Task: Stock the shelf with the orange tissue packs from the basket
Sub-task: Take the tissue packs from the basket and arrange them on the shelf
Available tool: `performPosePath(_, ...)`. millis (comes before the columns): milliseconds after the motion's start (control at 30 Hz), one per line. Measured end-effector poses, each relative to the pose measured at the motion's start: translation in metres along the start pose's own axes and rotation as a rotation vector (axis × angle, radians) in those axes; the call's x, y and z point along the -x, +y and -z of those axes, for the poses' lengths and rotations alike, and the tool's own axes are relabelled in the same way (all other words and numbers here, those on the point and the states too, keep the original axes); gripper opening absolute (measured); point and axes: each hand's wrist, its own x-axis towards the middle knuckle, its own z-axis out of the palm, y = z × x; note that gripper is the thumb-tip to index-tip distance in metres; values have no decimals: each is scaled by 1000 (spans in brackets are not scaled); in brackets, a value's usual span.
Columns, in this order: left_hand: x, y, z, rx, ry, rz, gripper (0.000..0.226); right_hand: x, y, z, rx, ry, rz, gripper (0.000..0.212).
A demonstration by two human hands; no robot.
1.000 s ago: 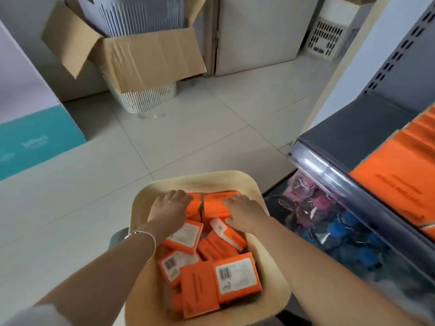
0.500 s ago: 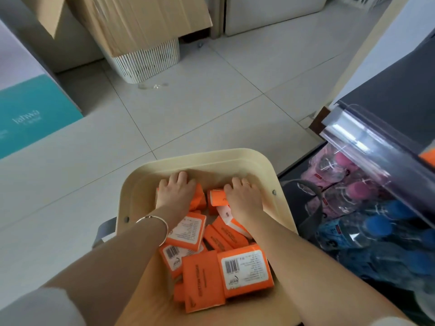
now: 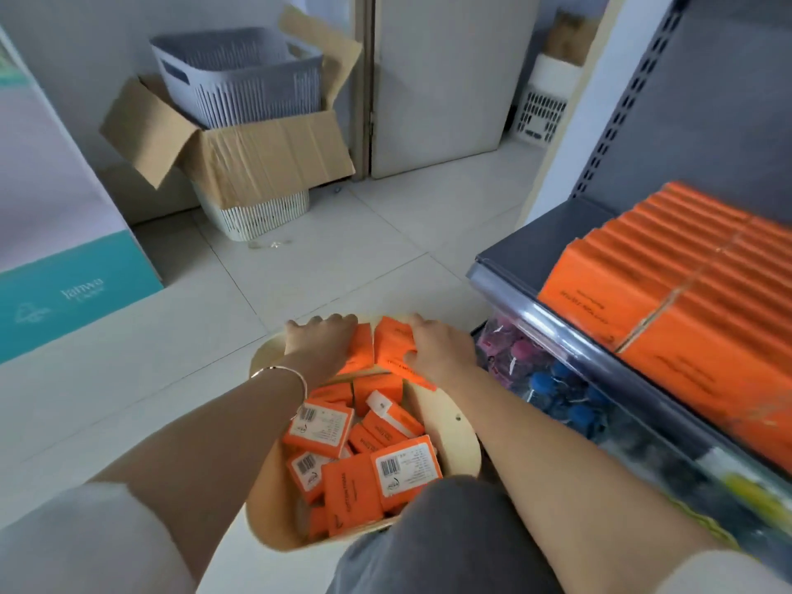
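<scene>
A beige basket on the floor holds several orange tissue packs. Above its far rim my left hand and my right hand together hold a row of orange packs, one hand at each end, fingers curled over the far side. On the right, the grey shelf carries rows of orange tissue packs standing side by side.
Below the shelf's clear front rail lie bagged pink and blue items. An open cardboard box with a grey crate sits on a white basket at the back. A teal and white box stands left.
Both hands have closed on a row of packs and lifted it out of the pile to the basket's far rim. The camera has tilted up, showing the stocked shelf again.
</scene>
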Motion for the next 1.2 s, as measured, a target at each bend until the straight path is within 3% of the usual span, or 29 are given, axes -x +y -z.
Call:
performPosePath(167,45,21,61,94,101,-42,41,58,14,72,9,163,-55,40)
performPosePath(500,118,114,150,35,417,-239,40,168,65,173,66,419,-229,47)
performPosePath(867,137,264,178,79,569,-481,50,266,184,200,-3,657,-525,50)
performPosePath(1200,95,403,203,131,625,-686,50,288,328,191,-87,830,-853,47)
